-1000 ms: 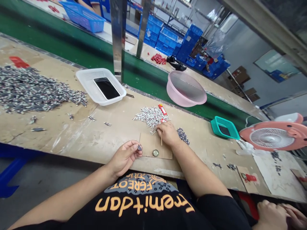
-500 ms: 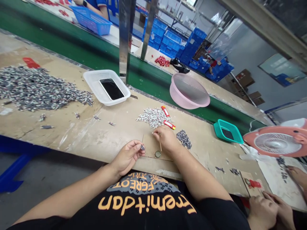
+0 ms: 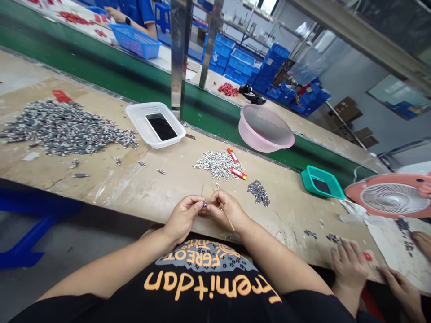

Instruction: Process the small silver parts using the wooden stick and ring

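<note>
My left hand (image 3: 182, 219) pinches a small dark grey part (image 3: 204, 203) between thumb and fingertips. Close against it, my right hand (image 3: 230, 211) is closed on a thin wooden stick (image 3: 229, 221) that slants down past the palm. The right fingertips meet the grey part, and whether they also pinch a tiny piece cannot be made out. Just beyond the hands lies a heap of small white-and-dark pieces (image 3: 215, 164) with two red packets, one being the nearer red packet (image 3: 238, 173). A smaller pile of dark grey parts (image 3: 258, 194) sits to the right.
A large heap of grey-and-white pieces (image 3: 67, 128) covers the table's left. Behind stand a white tray (image 3: 133, 113) holding a phone, a pink basin (image 3: 266, 139) and a green tray (image 3: 308, 181). At right are an orange fan (image 3: 357, 190) and another person's hand (image 3: 350, 264).
My hands have come together; the right one drew back from the white-and-dark heap to the part in my left. The round metal cap is now out of sight. The neighbour's hand shifted.
</note>
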`<state>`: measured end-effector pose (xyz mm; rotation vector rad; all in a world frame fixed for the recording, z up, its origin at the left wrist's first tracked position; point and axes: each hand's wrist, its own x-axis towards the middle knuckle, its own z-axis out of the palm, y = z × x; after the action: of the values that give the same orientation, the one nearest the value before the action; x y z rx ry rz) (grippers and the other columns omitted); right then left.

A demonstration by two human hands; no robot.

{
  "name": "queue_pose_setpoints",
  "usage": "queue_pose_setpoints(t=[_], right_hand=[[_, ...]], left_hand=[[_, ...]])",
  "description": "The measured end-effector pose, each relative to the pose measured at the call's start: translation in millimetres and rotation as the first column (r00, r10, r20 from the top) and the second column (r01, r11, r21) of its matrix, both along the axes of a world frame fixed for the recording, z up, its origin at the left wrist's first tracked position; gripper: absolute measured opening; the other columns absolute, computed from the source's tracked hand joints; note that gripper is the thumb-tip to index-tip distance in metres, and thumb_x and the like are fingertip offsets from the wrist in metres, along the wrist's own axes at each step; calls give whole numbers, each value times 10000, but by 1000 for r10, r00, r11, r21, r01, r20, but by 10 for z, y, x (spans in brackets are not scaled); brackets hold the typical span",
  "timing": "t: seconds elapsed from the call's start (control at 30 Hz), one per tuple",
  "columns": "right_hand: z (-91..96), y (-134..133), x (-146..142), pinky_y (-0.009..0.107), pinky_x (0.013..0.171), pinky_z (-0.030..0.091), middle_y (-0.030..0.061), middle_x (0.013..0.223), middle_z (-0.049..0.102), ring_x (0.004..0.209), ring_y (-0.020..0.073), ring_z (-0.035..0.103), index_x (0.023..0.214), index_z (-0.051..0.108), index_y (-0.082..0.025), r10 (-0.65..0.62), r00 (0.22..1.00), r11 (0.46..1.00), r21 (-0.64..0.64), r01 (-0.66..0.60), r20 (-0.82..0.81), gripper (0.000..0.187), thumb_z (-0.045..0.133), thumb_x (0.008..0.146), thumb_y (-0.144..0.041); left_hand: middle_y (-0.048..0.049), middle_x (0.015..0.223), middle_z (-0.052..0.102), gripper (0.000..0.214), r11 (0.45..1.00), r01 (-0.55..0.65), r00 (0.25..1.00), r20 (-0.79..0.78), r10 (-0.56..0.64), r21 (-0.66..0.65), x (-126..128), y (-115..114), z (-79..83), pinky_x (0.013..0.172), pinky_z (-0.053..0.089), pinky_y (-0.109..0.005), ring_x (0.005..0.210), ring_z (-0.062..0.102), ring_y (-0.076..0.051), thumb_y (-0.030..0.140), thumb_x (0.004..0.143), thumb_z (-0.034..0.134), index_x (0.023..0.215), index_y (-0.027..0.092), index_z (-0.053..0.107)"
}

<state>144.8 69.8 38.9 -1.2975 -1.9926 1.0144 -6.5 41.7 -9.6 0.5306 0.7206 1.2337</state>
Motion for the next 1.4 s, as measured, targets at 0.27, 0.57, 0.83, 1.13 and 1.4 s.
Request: queue_pose_setpoints(t=[0.27,0.57,0.83,1.13,1.4], right_hand=[[-58,-27,-10,193,508,375,-66,624,486,555,83,452,769,461,-195,6,996,992,-126,-17,-87,114,570,764,-228],[57,2,321,250,623,430,-12,755,534,672,119,512,886,480,-194,-84,978,996,-3,86,-191,162,550,831,-329],[-144,59,1578,301,679,456,33,790,625,715,161,572,927,564,-172,-543,839,797,330,506,24,180,482,873,-323],[-313,-71,1709,332,875,366,77,922,664,936,210,545,916,685,-190,-437,652,885,424,191,620,151,565,826,-180],[-282,64,1615,347,819,340,80,909,648,942,242,510,861,681,-214,-428,492,895,432,113,758,116,575,827,-246]], left_hand=[[-37,825,691,175,997,-43,984,-167,54,68,18,-69,51,808,466,-279,797,620,-154,253,703,734,838,161,674],[26,726,592,270,1000,-28,999,-47,28,4,-5,-61,106,691,448,-215,668,554,-85,217,745,687,982,197,559],[29,745,604,274,981,-38,775,-614,148,189,-794,337,184,690,415,-198,701,542,-97,238,720,686,975,186,603],[24,786,582,325,990,111,-241,-965,108,83,-1516,869,395,689,391,-242,683,512,-124,417,795,541,1015,194,627],[-19,980,605,265,855,186,-31,-867,497,484,-1144,624,487,797,453,-272,917,547,-166,378,850,504,992,184,615]])
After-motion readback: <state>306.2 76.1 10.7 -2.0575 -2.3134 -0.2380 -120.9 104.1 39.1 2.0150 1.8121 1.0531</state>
